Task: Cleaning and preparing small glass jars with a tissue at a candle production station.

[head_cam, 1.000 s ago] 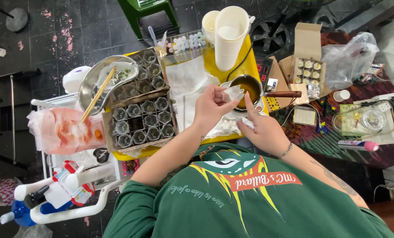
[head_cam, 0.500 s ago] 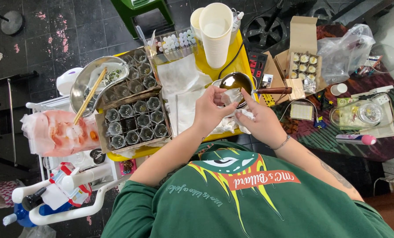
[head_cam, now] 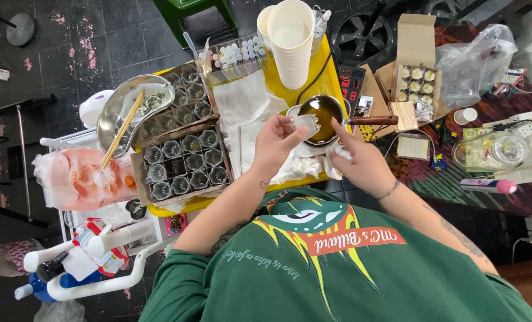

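Left hand [head_cam: 278, 142] grip clamped on small glass cup [head_cam: 306, 124], right hand [head_cam: 361, 162] grip clamped on white tissue [head_cam: 341, 154], pan of amber liquid [head_cam: 322, 111] just beside, on yellow bench [head_cam: 290, 94]

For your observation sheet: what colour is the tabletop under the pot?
Yellow. The tabletop shows best in the head view, beside the cups and behind the pot.

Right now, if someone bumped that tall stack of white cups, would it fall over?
Probably yes. The stack of white cups is tall and narrow, so it looks tippy. The cups seem thin and light, so a small push might topple them toward the small pan.
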